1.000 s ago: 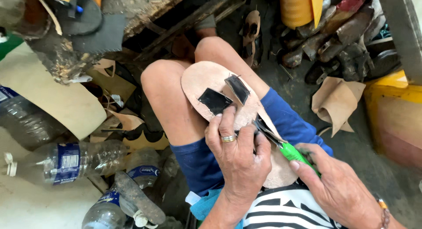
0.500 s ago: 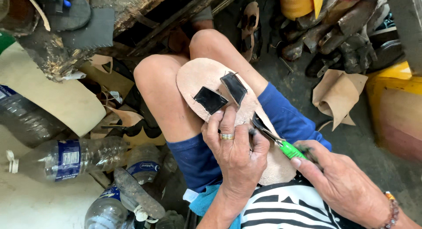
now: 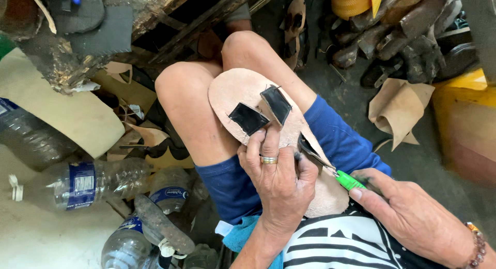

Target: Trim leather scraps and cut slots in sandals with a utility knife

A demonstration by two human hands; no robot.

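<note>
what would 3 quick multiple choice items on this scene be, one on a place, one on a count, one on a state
1. Where does the tan sole rest?
A. on the person's bare thighs
B. on the yellow bin
C. on a plastic bottle

2. How many black strap ends lie flat on the upper part of the sole?
A. none
B. two
C. five

3. What is the right hand doing?
A. hanging empty
B. gripping a bottle
C. holding a green-handled tool whose tip meets the sole beside the left hand

Answers:
1. A, the sole lies across the knees above the blue shorts.
2. B, one strap end and a second sit side by side.
3. C, the fingers close round the green handle while the left hand presses the sole down.
</note>
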